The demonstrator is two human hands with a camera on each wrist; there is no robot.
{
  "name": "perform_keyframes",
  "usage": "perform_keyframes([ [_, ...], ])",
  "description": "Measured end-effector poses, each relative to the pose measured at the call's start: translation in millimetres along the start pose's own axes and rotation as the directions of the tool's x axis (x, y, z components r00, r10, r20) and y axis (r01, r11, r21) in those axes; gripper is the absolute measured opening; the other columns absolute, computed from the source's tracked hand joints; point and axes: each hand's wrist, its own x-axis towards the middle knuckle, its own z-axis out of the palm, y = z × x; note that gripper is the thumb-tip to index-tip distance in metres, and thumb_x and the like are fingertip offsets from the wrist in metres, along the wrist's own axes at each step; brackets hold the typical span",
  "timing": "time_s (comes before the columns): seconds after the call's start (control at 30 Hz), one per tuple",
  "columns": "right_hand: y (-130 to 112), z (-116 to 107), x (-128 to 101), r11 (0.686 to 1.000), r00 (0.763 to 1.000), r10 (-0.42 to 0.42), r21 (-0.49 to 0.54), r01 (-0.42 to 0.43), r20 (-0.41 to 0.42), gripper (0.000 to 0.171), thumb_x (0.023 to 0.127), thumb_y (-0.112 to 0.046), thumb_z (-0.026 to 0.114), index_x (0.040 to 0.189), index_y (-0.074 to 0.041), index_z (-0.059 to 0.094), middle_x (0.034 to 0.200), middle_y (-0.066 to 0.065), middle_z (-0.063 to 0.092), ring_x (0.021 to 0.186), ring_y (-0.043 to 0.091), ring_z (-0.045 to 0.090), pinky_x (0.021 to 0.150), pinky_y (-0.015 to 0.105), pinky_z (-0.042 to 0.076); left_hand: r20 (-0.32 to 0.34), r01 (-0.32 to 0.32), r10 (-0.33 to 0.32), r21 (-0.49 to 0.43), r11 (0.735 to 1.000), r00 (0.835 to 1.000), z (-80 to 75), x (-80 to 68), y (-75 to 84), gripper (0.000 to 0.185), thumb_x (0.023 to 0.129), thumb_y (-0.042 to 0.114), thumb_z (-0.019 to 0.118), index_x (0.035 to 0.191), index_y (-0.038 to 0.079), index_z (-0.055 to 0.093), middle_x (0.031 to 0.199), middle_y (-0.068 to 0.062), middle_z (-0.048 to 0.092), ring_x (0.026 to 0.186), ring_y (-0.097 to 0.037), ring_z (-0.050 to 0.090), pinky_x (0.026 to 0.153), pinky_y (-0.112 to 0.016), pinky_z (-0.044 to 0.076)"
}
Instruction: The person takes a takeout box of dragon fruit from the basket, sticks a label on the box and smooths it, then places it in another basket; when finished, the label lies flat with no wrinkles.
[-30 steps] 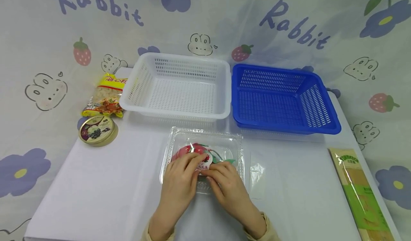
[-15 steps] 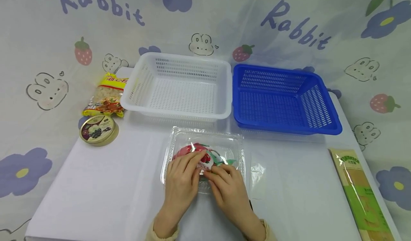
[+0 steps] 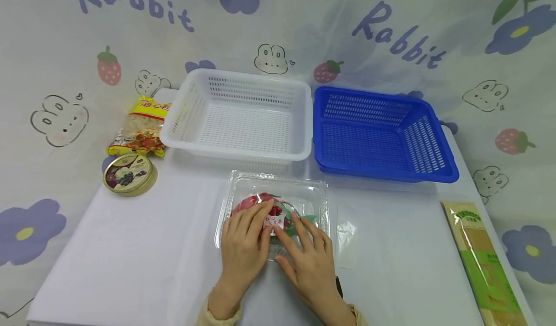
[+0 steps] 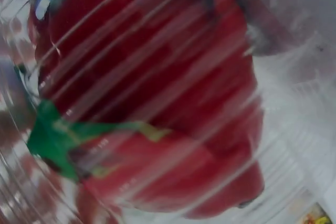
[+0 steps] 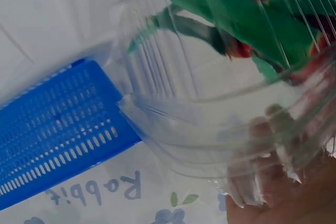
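A clear plastic clamshell box [image 3: 278, 176] lies on the white table in front of me, with a red dragon fruit [image 3: 250, 202] and its green leaf tips inside. On its lid is a small white label [image 3: 273, 223] with a red picture and lettering. My left hand [image 3: 244, 239] rests on the lid at the label's left edge. My right hand [image 3: 310, 253] lies on the lid at the label's right, fingers spread and fairly straight. Through ribbed plastic, the left wrist view shows the fruit [image 4: 168, 77] close up; the right wrist view shows green leaves [image 5: 236, 19] and part of my hand.
Behind the box stand a white basket [image 3: 236, 153] and a blue basket [image 3: 386, 174], side by side. At left are a yellow-trimmed food bag [image 3: 141, 128] and a round tin [image 3: 129, 174]. A long green packet [image 3: 486, 263] lies right; a clear plastic sheet [image 3: 347, 234] is beside the box.
My right fingers have gone from bent at the label's edge to straighter and spread across the lid. The label now lies flatter. My left hand has hardly moved.
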Motion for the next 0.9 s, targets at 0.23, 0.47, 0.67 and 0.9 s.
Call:
perform_keyframes([
  [0.23, -2.8, -0.3, 6.5, 0.999, 1.000, 0.026, -0.030, -0.026, -0.007, 0.051, 0.104, -0.049, 0.028, 0.121, -0.023, 0.067, 0.131, 0.012, 0.061, 0.111, 0.029, 0.056, 0.085, 0.046, 0.042, -0.036, 0.046, -0.043, 0.096, 0.994, 0.998, 0.2, -3.3, 2.0, 0.020, 0.076, 0.015, 0.069, 0.095, 0.009, 0.069, 0.108, -0.004, 0.073, 0.102, -0.030, 0.063, 0.085, -0.045, 0.044],
  [0.47, -1.8, -0.8, 20.5, 0.995, 0.994, 0.098, -0.024, -0.097, 0.053, 0.036, 0.101, -0.036, 0.041, 0.121, -0.022, 0.068, 0.127, 0.013, 0.063, 0.113, 0.036, 0.055, 0.087, 0.050, 0.041, 0.112, 0.093, -0.119, 0.210, 0.973, 0.987, -1.9, -2.7, 0.8, 0.026, 0.083, 0.022, 0.059, 0.104, 0.020, 0.073, 0.123, -0.006, 0.068, 0.116, -0.034, 0.055, 0.092, -0.051, 0.041],
  [0.67, -0.1, -0.5, 33.9, 0.987, 0.973, 0.162, -0.032, -0.158, 0.166, 0.038, 0.093, -0.032, 0.055, 0.130, -0.025, 0.062, 0.134, 0.015, 0.059, 0.124, 0.040, 0.051, 0.095, 0.056, 0.040, 0.216, 0.092, -0.170, 0.331, 0.939, 0.961, -1.8, 0.6, 1.5, 0.041, 0.086, 0.030, 0.047, 0.122, 0.030, 0.067, 0.137, -0.010, 0.058, 0.122, -0.040, 0.051, 0.097, -0.064, 0.034],
  [0.9, -0.3, 3.5, 37.6, 0.977, 0.946, 0.212, -0.081, -0.198, 0.245, 0.046, 0.093, -0.042, 0.052, 0.138, -0.030, 0.054, 0.140, 0.011, 0.055, 0.122, 0.036, 0.051, 0.095, 0.055, 0.040, 0.231, 0.113, -0.214, 0.384, 0.917, 0.949, -0.7, 3.8, -0.9, 0.048, 0.081, 0.034, 0.051, 0.127, 0.028, 0.064, 0.138, -0.011, 0.056, 0.119, -0.036, 0.051, 0.082, -0.057, 0.039],
])
